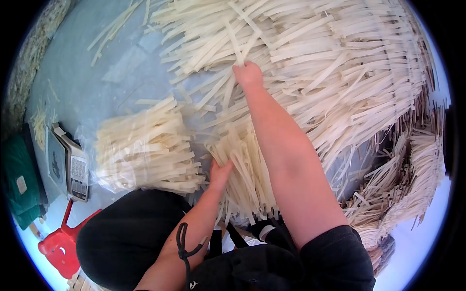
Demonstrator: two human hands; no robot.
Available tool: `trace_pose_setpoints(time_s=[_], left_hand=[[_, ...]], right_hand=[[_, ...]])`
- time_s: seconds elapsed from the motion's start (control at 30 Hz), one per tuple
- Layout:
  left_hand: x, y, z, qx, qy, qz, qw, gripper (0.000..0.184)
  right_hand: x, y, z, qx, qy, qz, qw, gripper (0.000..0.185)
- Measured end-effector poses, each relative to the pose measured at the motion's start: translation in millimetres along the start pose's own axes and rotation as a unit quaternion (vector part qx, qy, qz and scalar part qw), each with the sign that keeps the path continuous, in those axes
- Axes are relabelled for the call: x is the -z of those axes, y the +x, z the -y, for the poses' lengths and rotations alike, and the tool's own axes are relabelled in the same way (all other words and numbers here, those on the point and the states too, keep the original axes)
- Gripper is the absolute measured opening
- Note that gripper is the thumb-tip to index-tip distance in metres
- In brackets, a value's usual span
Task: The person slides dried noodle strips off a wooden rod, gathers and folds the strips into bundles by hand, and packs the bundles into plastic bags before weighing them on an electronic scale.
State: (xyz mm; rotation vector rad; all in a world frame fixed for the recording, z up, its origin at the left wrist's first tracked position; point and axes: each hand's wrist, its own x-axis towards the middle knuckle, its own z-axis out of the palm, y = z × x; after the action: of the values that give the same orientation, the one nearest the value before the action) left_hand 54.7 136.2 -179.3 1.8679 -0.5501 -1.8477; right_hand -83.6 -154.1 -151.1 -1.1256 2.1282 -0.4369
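Observation:
My left hand is closed around the left side of a loose bundle of pale flat strips, which look like wide dried noodles. The bundle lies right in front of my body, and some of my fingers are hidden by it. Reaching farther out, my right hand is closed on a few pale strips at the edge of a big spread pile. Beside my left hand lies a clear plastic bag packed with the same kind of strips.
A digital scale stands at the left, near green fabric. A red plastic object sits at the lower left, by my black-clad knee. More strips are heaped along the right edge. Scattered strips lie on the grey surface.

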Motion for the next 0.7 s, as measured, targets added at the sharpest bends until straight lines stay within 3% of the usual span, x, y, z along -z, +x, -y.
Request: trace_pose_setpoints(time_s=[0.07, 0.1, 0.13, 0.2, 0.3, 0.43, 0.5, 0.63, 0.7], left_hand=[[-0.2, -4.7, -4.3, 0.007, 0.002, 0.003, 1.0, 0.067], [-0.8, -4.7, -9.5, 0.008, 0.006, 0.006, 1.0, 0.067], [-1.2, -3.6, -10.2, 0.009, 0.004, 0.005, 1.0, 0.067], [-1.1, -4.9, -9.5, 0.003, 0.022, -0.003, 1.0, 0.068], [1.4, -17.5, -34.5, 0.055, 0.028, 0.022, 0.998, 0.07], [1.1, -4.1, -7.0, 0.018, -0.054, 0.023, 0.998, 0.065], [3.2, -7.5, -12.7, -0.013, -0.068, 0.045, 0.997, 0.065], [11.3, -16.3, -27.6, -0.003, -0.061, 0.094, 0.994, 0.077], [16.1, -7.3, -20.1, 0.032, -0.061, 0.086, 0.994, 0.084]], right_hand=[[-7.5, -0.1, -4.5, 0.008, 0.066, -0.005, 0.998, 0.033], [-2.2, -6.0, 3.7, -0.017, 0.243, 0.042, 0.969, 0.028], [6.6, -15.7, 15.7, -0.042, 0.411, 0.088, 0.906, 0.023], [44.7, -38.0, 32.4, -0.039, 0.503, 0.166, 0.847, 0.019], [124.9, -80.9, 43.8, 0.035, 0.445, 0.244, 0.861, 0.023], [194.3, -151.9, 8.5, 0.07, 0.292, 0.279, 0.912, 0.023], [202.5, -193.0, -17.6, 0.021, 0.249, 0.271, 0.93, 0.024], [182.1, -243.7, -115.2, -0.115, 0.2, 0.367, 0.901, 0.026], [165.4, -260.3, -147.1, -0.133, -0.038, 0.391, 0.91, 0.029]])
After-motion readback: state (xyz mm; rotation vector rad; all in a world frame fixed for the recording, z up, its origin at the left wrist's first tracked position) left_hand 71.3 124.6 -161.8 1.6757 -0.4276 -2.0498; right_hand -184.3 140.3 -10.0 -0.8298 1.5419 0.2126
